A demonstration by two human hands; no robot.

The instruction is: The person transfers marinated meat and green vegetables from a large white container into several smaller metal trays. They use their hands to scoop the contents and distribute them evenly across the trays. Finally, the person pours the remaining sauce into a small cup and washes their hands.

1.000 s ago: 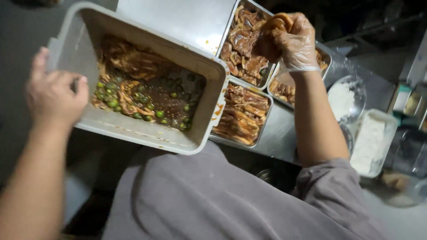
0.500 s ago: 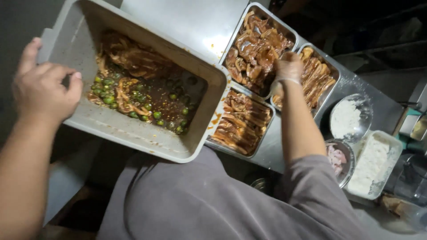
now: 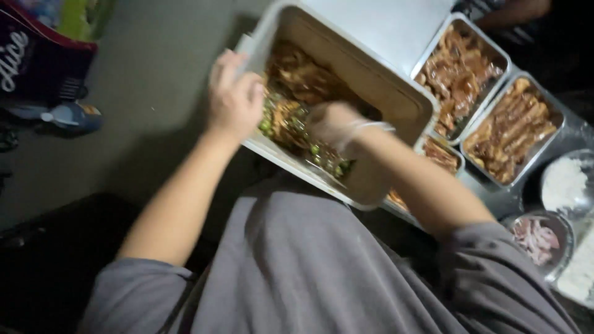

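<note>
Grey plastic rectangular tub, tilted toward the person, sits at the near edge of the steel counter, partly overhanging it. Left hand, bare, has its grip clamped on the tub's near-left rim, fingers curled over the edge. Right hand, in a thin clear glove, is down inside the tub among the brown sauced meat strips w/ green pepper bits; motion blur, so can't tell if its grip is together or apart.

Handling, as a judgement: tub looks stiff but bulky, prob. heavy w/ wet contents, so the rim is the place to hold, both long sides for balance. Meat mix looks soft, slick, oily; scoop from under rather than pinch.

Farther along the counter: two steel rectangular trays of brown meat pieces, a third half hidden behind the tub. Toward the right edge: round bowl of white powder and small bowl of pink raw meat.
</note>
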